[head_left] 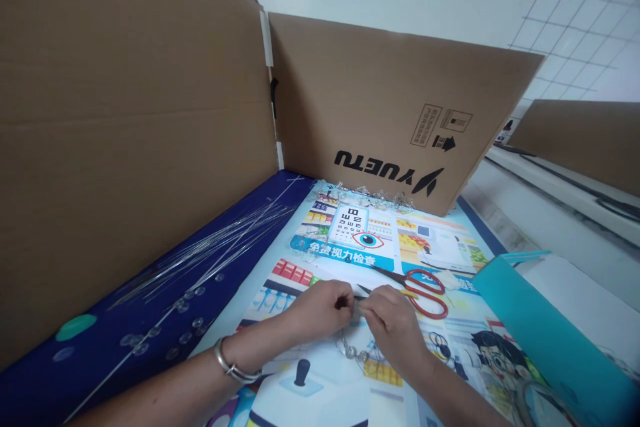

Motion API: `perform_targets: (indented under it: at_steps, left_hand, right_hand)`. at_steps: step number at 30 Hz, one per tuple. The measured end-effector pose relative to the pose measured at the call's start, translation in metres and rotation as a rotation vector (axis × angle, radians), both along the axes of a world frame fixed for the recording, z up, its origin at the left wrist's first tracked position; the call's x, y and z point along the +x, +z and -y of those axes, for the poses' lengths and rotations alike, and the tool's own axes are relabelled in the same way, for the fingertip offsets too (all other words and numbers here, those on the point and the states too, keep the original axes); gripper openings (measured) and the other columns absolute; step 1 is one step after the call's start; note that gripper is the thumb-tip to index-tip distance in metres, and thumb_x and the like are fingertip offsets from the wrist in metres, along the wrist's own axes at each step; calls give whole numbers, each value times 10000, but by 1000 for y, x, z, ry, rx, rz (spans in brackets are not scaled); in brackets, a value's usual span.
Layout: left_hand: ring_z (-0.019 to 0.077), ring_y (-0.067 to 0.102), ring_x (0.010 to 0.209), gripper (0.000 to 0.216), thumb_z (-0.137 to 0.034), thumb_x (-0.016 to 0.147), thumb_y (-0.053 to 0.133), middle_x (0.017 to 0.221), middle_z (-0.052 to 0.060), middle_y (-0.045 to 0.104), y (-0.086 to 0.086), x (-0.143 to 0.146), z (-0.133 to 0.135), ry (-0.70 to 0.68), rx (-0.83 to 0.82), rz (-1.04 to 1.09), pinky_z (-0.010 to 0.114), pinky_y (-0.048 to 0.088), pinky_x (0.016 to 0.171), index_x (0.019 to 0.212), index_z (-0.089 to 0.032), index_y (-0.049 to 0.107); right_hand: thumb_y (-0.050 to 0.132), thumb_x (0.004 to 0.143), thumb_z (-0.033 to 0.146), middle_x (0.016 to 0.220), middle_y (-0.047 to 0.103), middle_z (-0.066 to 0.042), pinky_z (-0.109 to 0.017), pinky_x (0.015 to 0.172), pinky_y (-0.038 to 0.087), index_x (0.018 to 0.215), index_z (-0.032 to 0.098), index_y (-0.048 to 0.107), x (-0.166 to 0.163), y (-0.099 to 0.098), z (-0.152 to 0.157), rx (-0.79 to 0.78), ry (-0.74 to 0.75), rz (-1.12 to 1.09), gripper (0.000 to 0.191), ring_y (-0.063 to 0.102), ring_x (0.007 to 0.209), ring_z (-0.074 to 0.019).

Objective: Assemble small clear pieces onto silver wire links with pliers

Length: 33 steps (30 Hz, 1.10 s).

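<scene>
My left hand (327, 307) is closed in a pinch over the printed sheet (280, 293). Facing it, almost touching, my right hand (393, 323) pinches too. Between and below the fingertips hangs a thin strand with clear round beads (355, 352), its lower part near the sheet. Both hands seem to grip this beaded strand, though its ends are too fine to make out. Just beyond my right hand lie scissors with red handles (425, 292), their dark blades pointing left.
Cardboard panels stand at left (125, 113) and back (400, 100). Thin clear strips (215, 247) and several loose clear discs (185, 307) lie on the blue cloth, near a green oval piece (76, 327). Clear beaded pieces (370, 199) line the back panel. A teal folder (555, 340) lies right.
</scene>
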<state>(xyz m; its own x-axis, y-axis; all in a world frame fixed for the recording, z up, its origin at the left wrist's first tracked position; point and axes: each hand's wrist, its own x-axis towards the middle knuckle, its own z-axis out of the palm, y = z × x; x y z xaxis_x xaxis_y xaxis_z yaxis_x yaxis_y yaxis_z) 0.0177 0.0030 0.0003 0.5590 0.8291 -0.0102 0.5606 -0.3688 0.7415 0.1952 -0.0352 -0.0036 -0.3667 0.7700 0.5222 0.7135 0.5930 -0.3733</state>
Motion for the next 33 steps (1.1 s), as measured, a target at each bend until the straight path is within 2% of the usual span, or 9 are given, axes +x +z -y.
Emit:
perform_targets:
  at_steps: [7,21,33]
  left_hand:
    - [132,526,605,138,-211,695,466,660,-14,617,-2,0,-1,13,40,-15,194,325,522,696,-179,600]
    - [133,516,608,127,-211,698,457,668,-10,612,2,-1,1,20,26,-38,199,312,516,687,-172,577]
    - [149,536,625,216,-161,692,465,731,5,633,10,-8,2,-35,72,-131,203,297,509,852,-211,600]
  right_hand:
    - [459,841,173,722,537,-22,-303,675,372,725,197,561,2,-1,-1,-106,26,-49,156,478,733,-158]
    - [488,834,201,720,551,-17,-289,663,399,718,209,569,1,8,-1,-152,48,-146,141,502,723,-152]
    - [453,858,177,711,575,-8,-297,666,401,773,218,569,-1,9,-2,-145,23,-127,150,501,709,-152]
